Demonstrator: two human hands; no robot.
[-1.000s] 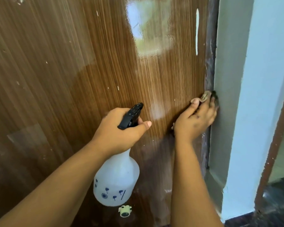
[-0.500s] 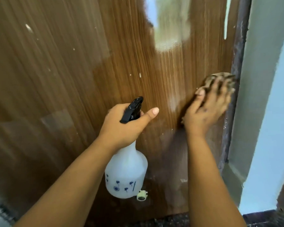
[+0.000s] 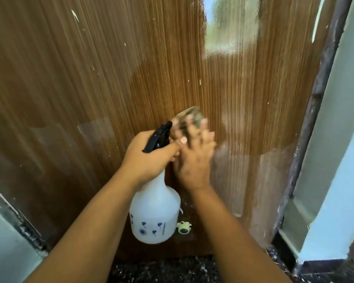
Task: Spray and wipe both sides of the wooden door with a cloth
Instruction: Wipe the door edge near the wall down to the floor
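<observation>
The glossy brown wooden door [image 3: 90, 88] fills the view, with small white flecks on it. My left hand [image 3: 149, 158] grips the neck of a white spray bottle [image 3: 154, 217] with a black trigger head [image 3: 158, 135]; the bottle hangs in front of the lower door. My right hand [image 3: 194, 158], blurred by motion, presses a dirty greyish cloth [image 3: 189, 115] flat against the door with spread fingers, just right of the bottle's trigger. Only the cloth's upper part shows above my fingers.
The door's dark right edge [image 3: 315, 99] meets a pale blue wall and frame [image 3: 335, 160]. A small cream door stopper [image 3: 184, 227] is fixed low on the door. Dark speckled floor [image 3: 161, 268] lies below. A pale wall strip [image 3: 4, 242] shows at the lower left.
My right hand with the cloth swept left from the door's right edge to the middle, next to the spray trigger. The view tilted down, showing more floor. My left hand kept holding the bottle.
</observation>
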